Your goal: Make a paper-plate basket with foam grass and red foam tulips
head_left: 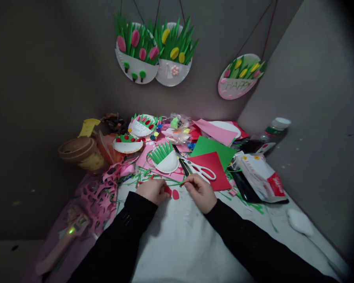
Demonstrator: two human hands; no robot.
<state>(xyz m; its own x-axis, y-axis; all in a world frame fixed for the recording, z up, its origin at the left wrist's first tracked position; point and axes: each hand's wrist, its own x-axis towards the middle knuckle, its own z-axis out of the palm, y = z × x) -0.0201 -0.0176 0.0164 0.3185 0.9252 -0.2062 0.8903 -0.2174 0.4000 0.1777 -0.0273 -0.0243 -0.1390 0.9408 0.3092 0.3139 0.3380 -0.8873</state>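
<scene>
My left hand (153, 191) is closed at the near middle of the table, its fingertips at one end of a thin green paper strip (175, 184). The strip's other end is pinched between the thumb and finger of my right hand (201, 193). Below it lies a red paper oval (176, 194), with another red piece (168, 191) partly covered by my left fingers. Just beyond my hands are a half paper plate with green paper grass (166, 160) and white-handled scissors (203, 170). The scissors rest partly on a red paper sheet (216, 169).
Green paper (212, 149) and pink paper (216, 131) lie behind. Pink cut-outs (106, 188), a brown-lidded cup (78, 148) and a glue gun (65, 243) with a green light are left. A bottle (275, 127) and white packet (262, 175) stand right. Decorated plates (138, 67) hang above.
</scene>
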